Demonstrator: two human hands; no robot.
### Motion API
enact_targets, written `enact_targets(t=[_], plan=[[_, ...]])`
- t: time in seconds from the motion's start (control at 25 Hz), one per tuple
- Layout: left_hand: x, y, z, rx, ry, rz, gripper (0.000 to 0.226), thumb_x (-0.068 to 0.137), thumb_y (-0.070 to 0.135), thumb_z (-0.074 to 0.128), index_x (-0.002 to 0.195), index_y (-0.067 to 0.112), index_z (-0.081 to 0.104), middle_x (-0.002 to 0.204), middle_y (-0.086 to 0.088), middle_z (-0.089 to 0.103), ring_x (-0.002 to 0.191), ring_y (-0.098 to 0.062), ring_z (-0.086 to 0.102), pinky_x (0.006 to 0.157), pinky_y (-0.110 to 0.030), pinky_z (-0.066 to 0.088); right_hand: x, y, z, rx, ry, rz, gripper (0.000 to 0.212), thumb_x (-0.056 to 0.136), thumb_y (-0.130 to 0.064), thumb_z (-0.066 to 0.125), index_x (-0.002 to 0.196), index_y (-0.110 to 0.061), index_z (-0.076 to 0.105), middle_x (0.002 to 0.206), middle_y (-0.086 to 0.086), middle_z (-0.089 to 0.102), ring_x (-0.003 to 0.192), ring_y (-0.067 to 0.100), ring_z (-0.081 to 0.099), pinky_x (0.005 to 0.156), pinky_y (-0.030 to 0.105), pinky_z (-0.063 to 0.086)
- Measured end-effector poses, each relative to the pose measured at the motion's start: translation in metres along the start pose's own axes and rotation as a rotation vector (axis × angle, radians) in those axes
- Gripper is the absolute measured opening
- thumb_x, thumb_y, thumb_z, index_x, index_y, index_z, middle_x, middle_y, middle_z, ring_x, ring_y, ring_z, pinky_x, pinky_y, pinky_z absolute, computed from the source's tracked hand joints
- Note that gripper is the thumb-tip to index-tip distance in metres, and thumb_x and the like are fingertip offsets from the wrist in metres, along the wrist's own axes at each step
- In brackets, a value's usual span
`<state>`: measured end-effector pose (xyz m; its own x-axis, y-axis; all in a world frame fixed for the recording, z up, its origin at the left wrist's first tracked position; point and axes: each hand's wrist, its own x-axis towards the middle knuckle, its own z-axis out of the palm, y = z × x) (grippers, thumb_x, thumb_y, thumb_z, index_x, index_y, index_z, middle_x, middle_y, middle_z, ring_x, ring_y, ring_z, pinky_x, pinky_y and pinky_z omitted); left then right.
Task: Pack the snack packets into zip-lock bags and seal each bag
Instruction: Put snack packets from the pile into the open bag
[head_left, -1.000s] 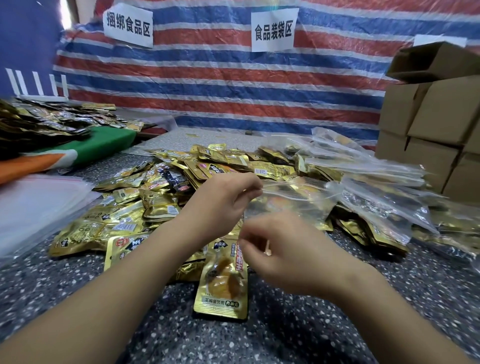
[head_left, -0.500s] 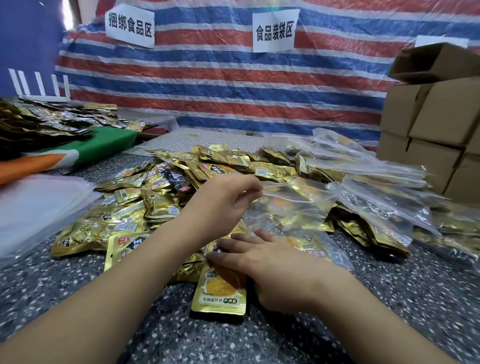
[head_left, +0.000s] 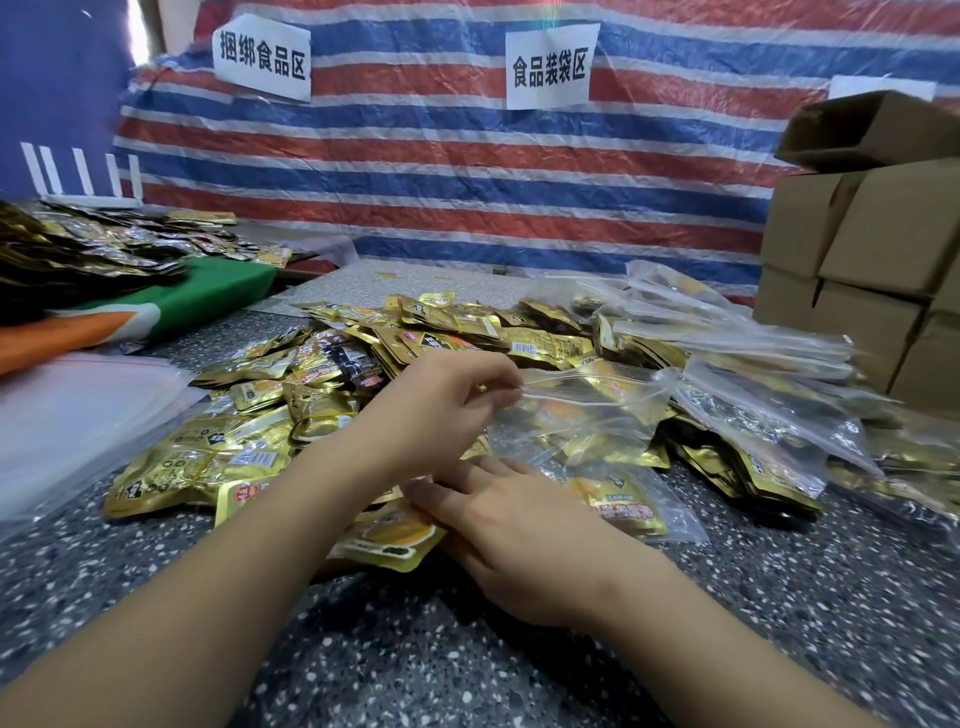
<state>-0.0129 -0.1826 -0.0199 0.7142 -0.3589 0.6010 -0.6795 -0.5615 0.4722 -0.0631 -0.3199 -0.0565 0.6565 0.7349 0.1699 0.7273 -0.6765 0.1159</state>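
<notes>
The zip-lock bag (head_left: 582, 410) hangs open over the pile of loose snack packets (head_left: 311, 395); the left hand (head_left: 441, 410) pinches its mouth edge. The right hand (head_left: 514, 525) lies with fingers spread on one gold packet (head_left: 387, 538) on the speckled table (head_left: 467, 665). Filled bags (head_left: 753, 374) are stacked to the right beside cardboard boxes (head_left: 872, 249). Many packets remain, so the task seems far from finished.

The left paper sign (head_left: 262, 58) on the striped tarp (head_left: 467, 171) reads 捆绑食品区, the right paper sign (head_left: 550, 67) 食品装袋区.
</notes>
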Motion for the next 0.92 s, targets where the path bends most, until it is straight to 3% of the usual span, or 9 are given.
enact_targets(t=[0.12,0.24,0.36,0.44,0.52,0.64,0.76,0.92], plan=[[0.001,0.0,-0.004,-0.043,-0.057,-0.054,0.007,0.092,0.019,0.065,0.091,0.023,0.071,0.076,0.016,0.066,0.075,-0.002,0.062,0.069,-0.024,0.046,0.005,-0.005,0.004,0.001,0.056,-0.01,0.05,0.097,-0.03,0.046,0.147,-0.025,0.038,0.139,0.009,0.048,0.124,0.031,0.046,0.103,0.044,0.04],[0.001,0.0,-0.007,-0.068,-0.075,-0.072,0.006,0.092,0.02,0.066,0.092,0.022,0.072,0.081,0.013,0.069,0.08,-0.009,0.065,0.077,-0.033,0.052,0.009,-0.005,0.006,0.093,0.061,-0.023,0.062,0.094,-0.03,0.052,0.152,-0.026,0.03,0.148,0.008,0.04,0.132,0.028,0.039,0.108,0.038,0.033],[0.001,0.0,-0.008,-0.076,-0.085,-0.073,0.007,0.092,0.021,0.066,0.092,0.023,0.072,0.078,0.015,0.067,0.079,-0.008,0.064,0.078,-0.035,0.053,0.007,-0.005,0.004,0.246,-0.021,-0.07,0.076,0.088,-0.054,0.061,0.152,-0.03,0.029,0.157,0.002,0.029,0.142,0.016,0.021,0.119,0.03,0.012],[0.001,0.0,-0.009,-0.067,-0.086,-0.065,0.006,0.092,0.021,0.066,0.092,0.023,0.072,0.079,0.017,0.067,0.079,-0.006,0.063,0.078,-0.035,0.053,0.009,-0.008,0.001,0.288,-0.093,-0.072,0.087,0.08,-0.073,0.058,0.152,-0.034,0.028,0.161,-0.002,0.022,0.145,0.009,0.012,0.119,0.031,0.001],[0.001,0.001,-0.009,-0.063,-0.084,-0.063,0.006,0.092,0.021,0.066,0.091,0.023,0.071,0.08,0.016,0.067,0.08,-0.007,0.064,0.08,-0.038,0.053,0.018,-0.012,0.0,0.306,-0.057,-0.058,0.073,0.088,-0.071,0.044,0.147,-0.028,0.038,0.156,0.005,0.035,0.143,0.017,0.024,0.121,0.036,0.015],[0.001,0.001,-0.01,-0.058,-0.085,-0.044,0.006,0.092,0.018,0.066,0.092,0.021,0.072,0.083,0.013,0.069,0.081,-0.009,0.065,0.081,-0.04,0.053,0.038,-0.023,-0.002,0.285,0.061,-0.017,0.041,0.102,-0.039,0.04,0.131,-0.014,0.056,0.132,0.018,0.059,0.116,0.038,0.053,0.095,0.041,0.044],[0.001,-0.001,-0.013,-0.043,-0.076,-0.042,0.007,0.092,0.018,0.066,0.092,0.02,0.072,0.083,0.01,0.069,0.081,-0.011,0.064,0.08,-0.039,0.052,0.05,-0.031,0.0,0.193,0.101,-0.027,0.032,0.099,-0.028,0.053,0.127,-0.014,0.059,0.126,0.017,0.062,0.105,0.043,0.057,0.083,0.042,0.048],[0.001,0.0,-0.012,-0.023,-0.068,-0.027,0.007,0.092,0.018,0.066,0.093,0.019,0.073,0.079,0.015,0.067,0.079,-0.007,0.063,0.08,-0.036,0.052,0.046,-0.03,0.0,0.182,0.139,-0.085,0.035,0.089,-0.037,0.065,0.116,-0.014,0.063,0.111,0.01,0.068,0.097,0.036,0.059,0.077,0.036,0.048]])
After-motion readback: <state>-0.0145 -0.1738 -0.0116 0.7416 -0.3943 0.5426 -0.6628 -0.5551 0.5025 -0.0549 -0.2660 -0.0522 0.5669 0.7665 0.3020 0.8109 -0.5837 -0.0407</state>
